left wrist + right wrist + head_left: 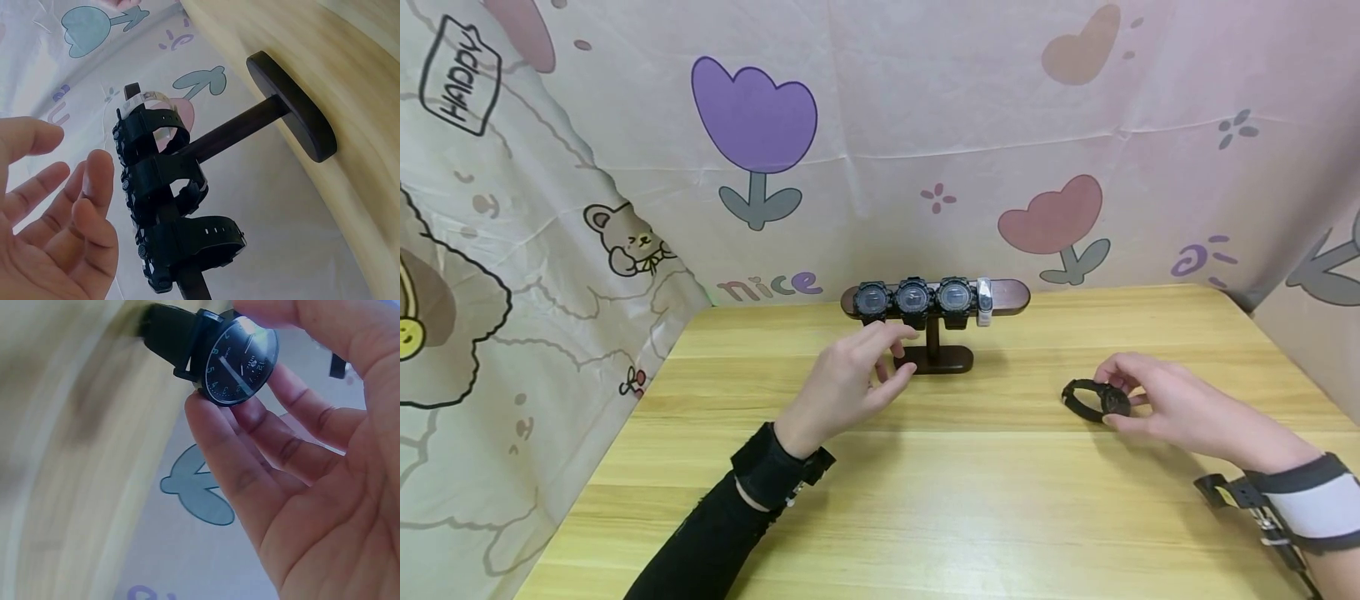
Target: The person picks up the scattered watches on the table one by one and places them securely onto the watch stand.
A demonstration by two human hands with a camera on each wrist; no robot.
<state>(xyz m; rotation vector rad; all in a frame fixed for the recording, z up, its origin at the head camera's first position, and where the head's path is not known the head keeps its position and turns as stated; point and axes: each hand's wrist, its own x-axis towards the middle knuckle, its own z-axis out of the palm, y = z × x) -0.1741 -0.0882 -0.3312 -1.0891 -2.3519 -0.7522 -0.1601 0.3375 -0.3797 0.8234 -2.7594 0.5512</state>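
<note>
The left hand (850, 379) hovers with a loose, empty grip, fingers slack, just in front of the dark wooden T-shaped watch stand (934, 329) at the far middle of the pale wood-grain tabletop (970, 500), whose rounded bar carries three chunky black watches (913, 298) and a narrow silvery band (984, 301), leaving bare bar at its right end. To the right, the right hand (1157, 404) pinches a black round-faced watch (1097, 400) with a glossy dial and matte strap low over the tabletop. This looks like the pick-up step; hanging it next would call for lifting it across to that bare end.
</note>
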